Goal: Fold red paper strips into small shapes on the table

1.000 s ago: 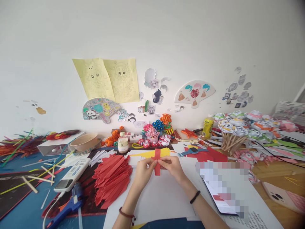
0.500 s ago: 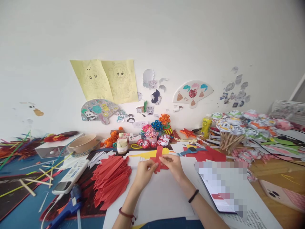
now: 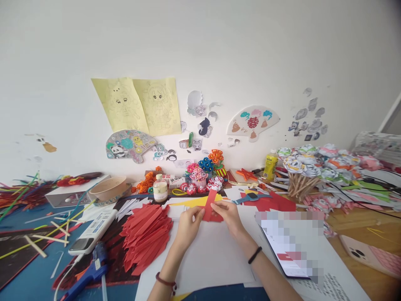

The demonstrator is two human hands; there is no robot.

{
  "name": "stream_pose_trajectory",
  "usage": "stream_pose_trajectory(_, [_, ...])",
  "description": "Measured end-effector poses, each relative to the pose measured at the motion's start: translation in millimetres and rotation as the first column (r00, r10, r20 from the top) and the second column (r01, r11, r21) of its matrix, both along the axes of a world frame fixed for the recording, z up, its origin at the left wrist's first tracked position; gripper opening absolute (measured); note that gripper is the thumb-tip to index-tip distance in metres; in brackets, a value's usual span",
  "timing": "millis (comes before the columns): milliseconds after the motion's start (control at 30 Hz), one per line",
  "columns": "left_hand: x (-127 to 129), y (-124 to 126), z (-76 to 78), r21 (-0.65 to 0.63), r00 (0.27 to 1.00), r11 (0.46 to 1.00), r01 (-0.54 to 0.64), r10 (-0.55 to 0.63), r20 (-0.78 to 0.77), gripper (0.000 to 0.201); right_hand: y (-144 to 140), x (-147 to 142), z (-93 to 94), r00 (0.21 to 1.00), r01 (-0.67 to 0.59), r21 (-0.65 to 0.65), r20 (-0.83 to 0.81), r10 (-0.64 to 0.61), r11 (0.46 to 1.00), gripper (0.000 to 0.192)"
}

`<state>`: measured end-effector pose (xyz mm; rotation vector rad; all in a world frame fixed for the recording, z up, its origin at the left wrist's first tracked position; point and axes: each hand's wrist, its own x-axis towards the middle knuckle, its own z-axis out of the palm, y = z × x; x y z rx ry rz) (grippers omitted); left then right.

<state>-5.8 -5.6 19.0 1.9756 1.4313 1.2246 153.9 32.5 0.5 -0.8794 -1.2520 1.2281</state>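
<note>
A narrow red paper strip stands nearly upright between my hands, above the white sheets. My left hand pinches its lower left edge with thumb and forefinger. On the other side, my right hand grips the strip's right edge with its fingertips. More red paper shows just behind and below the strip, partly covered by my fingers. To the left of my left forearm lies a large pile of folded red paper strips.
A phone or tablet lies on paper at the right, near a pink phone case. The blue glue gun and a white device sit at left. A small bottle and paper flowers line the back.
The red strip has turned slightly and now shows wider, with more red paper visible below it. My fingers have shifted a little along its edges.
</note>
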Motion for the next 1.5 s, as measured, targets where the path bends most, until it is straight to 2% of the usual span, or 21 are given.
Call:
stream_pose_trajectory(100, [-0.9, -0.1, 2.2, -0.017, 0.996, 0.999, 0.028, -0.027, 0.084, 0.028, 1.3, -4.0, -4.4, 0.985, -0.168, -0.028, 0.029, 0.169, 0.985, 0.034])
stream_pose_trajectory(167, [-0.9, -0.2, 2.8, -0.036, 0.992, 0.998, 0.058, -0.053, 0.113, 0.026, 2.3, -6.3, -7.6, 0.976, -0.213, -0.018, 0.044, 0.213, 0.977, 0.036])
stream_pose_trajectory(333, [1.2, 0.5, 0.7, -0.056, 0.992, 0.996, 0.072, -0.066, 0.105, 0.022, 3.7, -3.5, -9.3, 0.987, -0.156, -0.002, 0.026, 0.156, 0.988, 0.034])
stream_pose_trajectory(500, [3.9, 0.7, -1.9, -0.077, 0.991, 0.991, 0.111, -0.104, 0.089, 0.022, 5.1, 0.2, -10.6, 0.985, -0.156, 0.018, 0.082, 0.154, 0.988, 0.037])
stream_pose_trajectory(733, [4.7, 1.5, -3.4, -0.092, 0.994, 0.991, 0.097, -0.091, 0.067, 0.018, 5.2, -0.5, -9.7, 0.987, -0.13, 0.044, 0.104, 0.125, 0.991, 0.037])
stream_pose_trajectory(900, [3.4, 0.1, 3.9, -0.103, 0.992, 0.988, 0.115, -0.109, 0.059, 0.015, 7.4, 6.1, -7.1, 0.997, -0.014, 0.06, 0.08, 0.009, 0.998, 0.036])
stream_pose_trajectory(1000, [2.1, -1.9, 7.8, -0.107, 0.991, 0.986, 0.126, -0.12, 0.06, 0.014, 7.4, 8.6, -5.7, 0.997, 0.003, 0.071, 0.076, -0.008, 0.997, 0.034])
stream_pose_trajectory(1133, [-4.7, -1.4, 6.9, -0.115, 0.992, 0.987, 0.116, -0.109, 0.062, 0.015, 8.9, 16.4, -1.3, 0.993, 0.111, 0.068, 0.024, -0.113, 0.991, 0.033])
stream_pose_trajectory(1233, [-11.1, 1.7, 4.1, -0.097, 0.996, 0.993, 0.066, -0.059, 0.07, 0.017, 10.9, 23.3, 0.9, 0.978, 0.2, 0.041, -0.06, -0.197, 0.979, 0.033])
stream_pose_trajectory(1300, [-12.6, 3.4, 2.5, -0.072, 0.996, 0.997, 0.022, -0.016, 0.083, 0.019, 11.0, 23.2, 0.6, 0.977, 0.19, 0.022, -0.102, -0.187, 0.982, 0.034])
stream_pose_trajectory(1500, [-8.6, 4.9, -2.3, -0.009, 0.994, 0.997, -0.07, 0.071, 0.082, 0.028, 6.2, 7.2, -2.7, 0.99, 0.024, -0.024, -0.135, -0.027, 0.999, 0.033])
